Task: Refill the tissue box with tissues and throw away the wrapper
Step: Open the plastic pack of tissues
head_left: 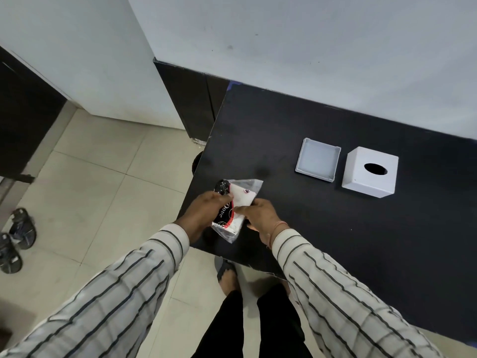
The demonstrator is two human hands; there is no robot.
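A pack of white tissues in a clear, black and red plastic wrapper [238, 200] is held over the near left corner of the black table [335, 228]. My left hand [206, 213] grips the pack's black printed side. My right hand [260, 215] pinches its white side. Farther right on the table stands the white cube tissue box cover [369, 174], with its dark oval slot facing up. Its shallow white base tray [318, 159] lies open just left of the cover. Both are apart from my hands.
The table stands against a grey-white wall [309, 47]. Left of it is beige tiled floor [90, 189], with dark sandals [18, 236] at the far left. My sandalled foot [228, 276] shows under the table's near edge. A dark cabinet [188, 99] stands behind the table's left corner.
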